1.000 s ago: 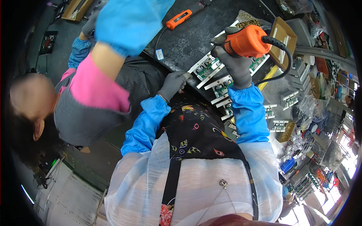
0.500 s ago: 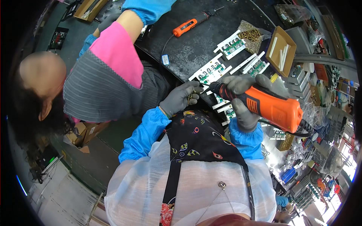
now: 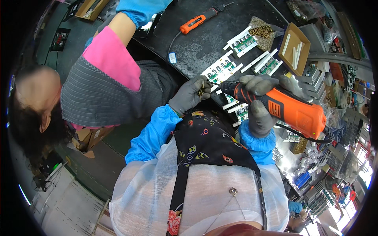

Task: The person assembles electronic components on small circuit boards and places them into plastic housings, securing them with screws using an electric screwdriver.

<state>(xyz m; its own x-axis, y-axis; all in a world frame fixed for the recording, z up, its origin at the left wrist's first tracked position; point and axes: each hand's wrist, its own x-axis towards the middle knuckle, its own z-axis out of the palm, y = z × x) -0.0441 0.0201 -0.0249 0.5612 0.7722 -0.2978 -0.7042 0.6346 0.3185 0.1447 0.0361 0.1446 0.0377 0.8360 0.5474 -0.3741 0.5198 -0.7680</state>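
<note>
Since the frame half a second ago, the left hand [image 3: 189, 94], in a grey work glove, has shifted slightly toward the table, and the orange-and-black corded electric screwdriver [image 3: 297, 112] has slid a little to the right.

Nearest is the black apron [image 3: 212, 137] with a coloured leaf-and-eye print, over a translucent white top. Beyond its upper edge, the left hand's fingers are curled closed on several slim brass-coloured screws [image 3: 201, 91]. The right hand [image 3: 261, 118], also grey-gloved, has its fingers and thumb wrapped around the screwdriver, which lies almost level with its bit pointing left at the screws; whether bit and screws touch, I cannot tell.

Just past the left hand, a white slotted frame with a green circuit board [image 3: 220, 70] lies on the scuffed black tabletop [image 3: 189, 51], similar frames around it. Farther out are a clear plastic bag of brass-coloured fasteners [image 3: 261, 32] and, beside it, a shallow brown cardboard tray [image 3: 302, 35] with white strips inside. A second orange-and-black screwdriver [image 3: 193, 23] lies toward the far side. To the left, a co-worker's pink sleeve [image 3: 114, 55] reaches over the table edge.
</note>
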